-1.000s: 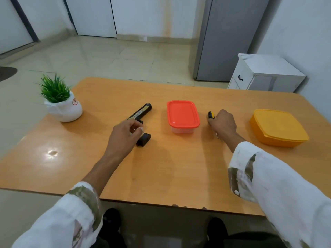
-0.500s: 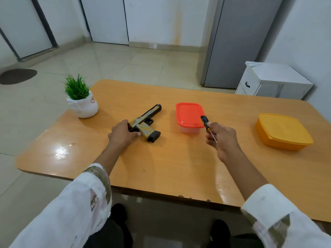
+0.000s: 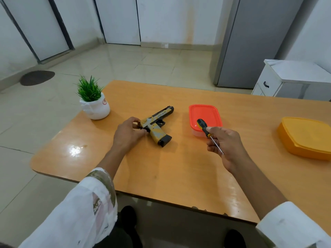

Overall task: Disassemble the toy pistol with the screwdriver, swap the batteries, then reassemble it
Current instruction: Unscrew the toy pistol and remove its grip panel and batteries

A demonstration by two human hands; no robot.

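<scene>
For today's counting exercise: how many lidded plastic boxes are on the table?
2. The red-lidded box stands right of the toy pistol; the yellow box sits toward the right end of the table. No others show.

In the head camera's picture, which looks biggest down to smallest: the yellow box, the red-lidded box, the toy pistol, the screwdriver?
Largest: yellow box.
Next: toy pistol and red-lidded box, about alike, so unranked.
Smallest: screwdriver, partly hidden in the right hand.
</scene>
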